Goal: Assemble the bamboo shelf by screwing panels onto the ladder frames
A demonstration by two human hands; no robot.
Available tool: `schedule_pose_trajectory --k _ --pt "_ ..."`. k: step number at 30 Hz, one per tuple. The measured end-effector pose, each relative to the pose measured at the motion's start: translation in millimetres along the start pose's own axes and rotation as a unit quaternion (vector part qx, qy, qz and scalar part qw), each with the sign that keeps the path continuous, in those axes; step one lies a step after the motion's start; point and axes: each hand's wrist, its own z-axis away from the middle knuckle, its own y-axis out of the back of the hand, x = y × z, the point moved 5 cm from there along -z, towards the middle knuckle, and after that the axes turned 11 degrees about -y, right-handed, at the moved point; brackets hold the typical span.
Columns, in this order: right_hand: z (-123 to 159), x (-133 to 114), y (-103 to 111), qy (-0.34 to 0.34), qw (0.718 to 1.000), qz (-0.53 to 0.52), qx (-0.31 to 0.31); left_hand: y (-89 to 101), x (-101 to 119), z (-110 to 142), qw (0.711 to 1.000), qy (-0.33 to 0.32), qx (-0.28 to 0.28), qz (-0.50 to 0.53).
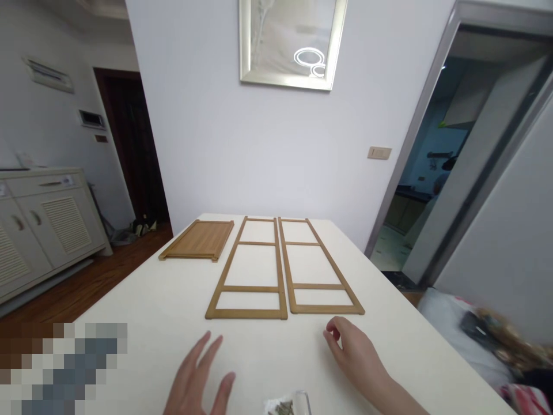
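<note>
1. We see a white table (151,311) running away from us toward a pale wall (242,150), smooth and mostly bare.
2. Two wooden ladder-like frames lie flat on it side by side, the left frame (248,271) and the right frame (322,271), their long edges almost touching.
3. A slatted wooden panel (199,240) lies flat at the far left corner, just beside the left frame.
4. Our left hand (196,380) hovers low over the near table, fingers spread and holding nothing.
5. Our right hand (356,354) rests near the right frame's near end, fingers loosely curled, gripping nothing.
6. A small clear bag (287,405) sits at the near edge between the hands.
7. A framed mirror (291,40) hangs on the wall; a white cabinet (38,225) stands left on a wooden floor (64,291), and an open doorway (432,173) lies right.
</note>
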Motion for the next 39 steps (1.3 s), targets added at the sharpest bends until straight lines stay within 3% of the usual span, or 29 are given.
schedule_pose_trajectory --k 2,4,6,8,10,13,16,18,21,25,35,39 --pt "-20 9 0 0.017 0.999 -0.001 0.037 19.6 -25 -28 0.990 0.127 0.062 0.024" --pt "-39 15 -4 0.034 0.998 -0.006 0.051 35.8 -44 -52 0.958 0.238 0.141 0.073" --pt "-54 16 -7 0.044 0.997 -0.013 0.059 40.1 -55 -74 0.923 0.303 0.204 0.119" --pt "-63 13 -11 0.063 0.996 -0.022 0.053 27.6 -59 -96 0.914 0.316 0.201 0.155" --pt "-66 6 -15 0.088 0.995 -0.032 0.033 -0.1 -57 -117 0.934 0.275 0.127 0.192" --pt "-64 -2 -18 0.124 0.992 -0.037 0.002 -51.5 -42 -130 0.969 0.157 -0.065 0.178" --pt "-60 0 -17 0.145 0.988 -0.050 -0.007 -93.2 -23 -116 0.960 0.008 -0.238 0.148" --pt "-59 7 -14 0.143 0.987 -0.067 0.003 -109.8 -19 -101 0.950 -0.042 -0.287 0.116" --pt "-59 21 -11 0.123 0.988 -0.087 0.029 -127.5 -24 -84 0.948 -0.056 -0.305 0.076" --pt "-63 31 -13 0.087 0.992 -0.090 0.027 -138.2 -32 -79 0.960 -0.077 -0.264 0.055" --pt "-67 26 -9 0.046 0.994 -0.093 -0.019 -125.3 -31 -84 0.935 -0.060 -0.315 0.149" --pt "-61 25 -7 0.070 0.989 -0.125 -0.036 -130.3 -35 -82 0.929 -0.047 -0.329 0.161"
